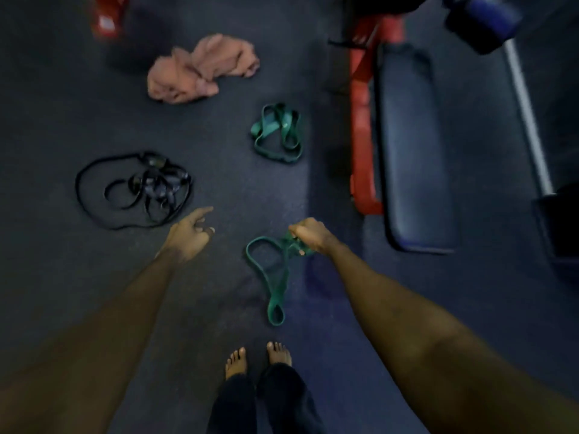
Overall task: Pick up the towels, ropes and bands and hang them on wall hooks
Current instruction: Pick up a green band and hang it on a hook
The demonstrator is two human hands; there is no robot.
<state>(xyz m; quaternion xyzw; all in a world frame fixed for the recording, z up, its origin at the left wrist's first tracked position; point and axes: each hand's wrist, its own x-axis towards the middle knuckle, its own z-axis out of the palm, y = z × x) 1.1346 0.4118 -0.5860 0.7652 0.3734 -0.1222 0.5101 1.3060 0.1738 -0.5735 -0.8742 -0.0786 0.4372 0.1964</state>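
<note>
Gear scattered over a dark floor [238, 189]

Black cord [134, 191], thin and tangled in loose loops, lies on the floor at far left. Just to its right the left grip [188, 233] hovers above the floor. Its forefinger is stretched forward, the other fingers are loosely bent, and it holds nothing. It is near the cord but apart from it.

Farther up, a crumpled pink towel [200, 70] lies in a heap on the floor, well apart from both hands. Two bare feet [257, 360] show at the bottom edge, below dark trouser legs.

Right of the towel, a bunched green band [277, 133] lies on the floor beside the bench. Below it, the right grip [310, 234] is closed around the top of a hanging green band [272, 277], whose long loops trail down toward the feet. Whether its lowest loop touches the floor cannot be told.

At far right stands a bench [413, 151] with a dark blue pad and a red frame [360, 120] along its left side.
</note>
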